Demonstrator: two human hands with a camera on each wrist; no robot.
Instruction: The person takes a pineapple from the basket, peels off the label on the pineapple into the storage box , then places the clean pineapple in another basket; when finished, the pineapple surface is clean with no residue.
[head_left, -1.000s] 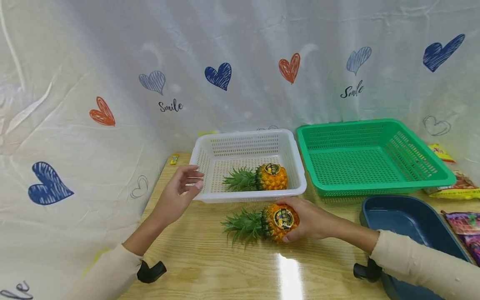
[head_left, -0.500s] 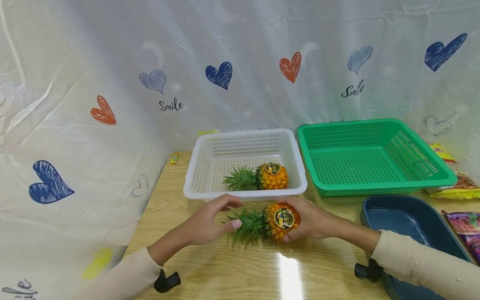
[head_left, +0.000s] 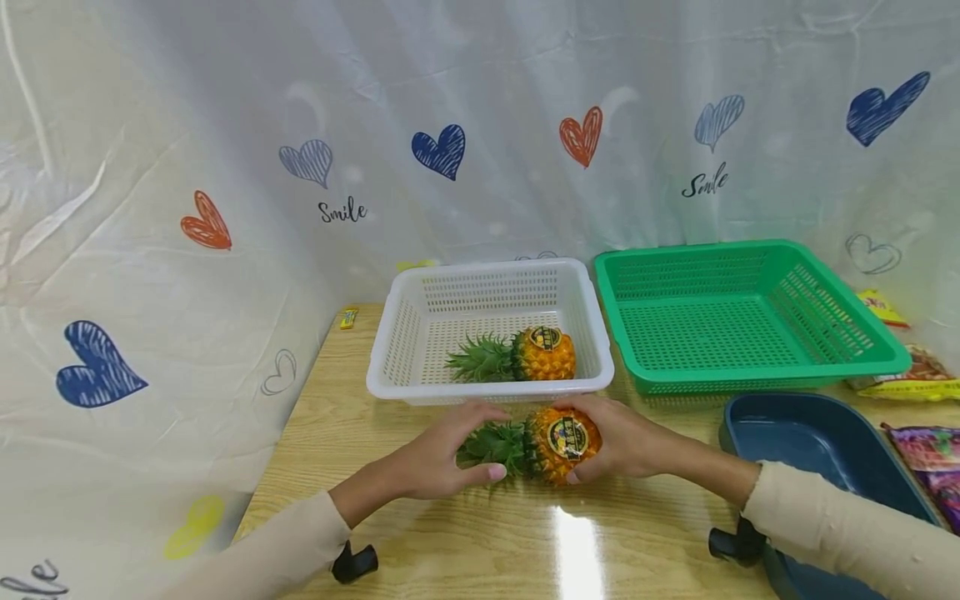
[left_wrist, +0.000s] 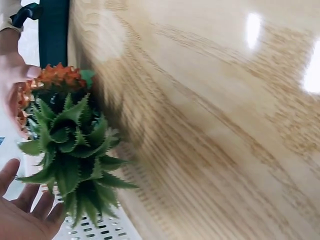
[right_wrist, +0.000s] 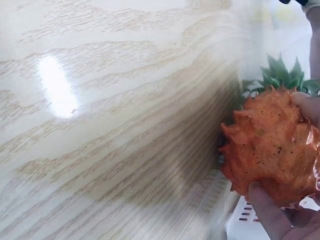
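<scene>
White sheeting (head_left: 495, 67), printed with hearts and the word Smile, is hung behind and to the left of a wood-grained table (head_left: 420, 542). At the far right, a green basket (head_left: 735, 333) is placed; just left of it, a smaller white basket (head_left: 487, 389) is set. At the near right, a dark blue tray (head_left: 787, 433) is partly covered by a sleeve (head_left: 832, 517). The near pineapple (head_left: 547, 446) is laid on its side on the table, in front of the white basket, leaves pointing left. The far pineapple (head_left: 517, 357) is contained in that basket, lying likewise. The near pineapple's fruit is grasped by the right hand (head_left: 626, 437). Its leaves are loosely bracketed by the unclenched left hand (head_left: 438, 458); whether they are touched cannot be told. A small yellow packet (head_left: 348, 317) is seen at the table's far left.
</scene>
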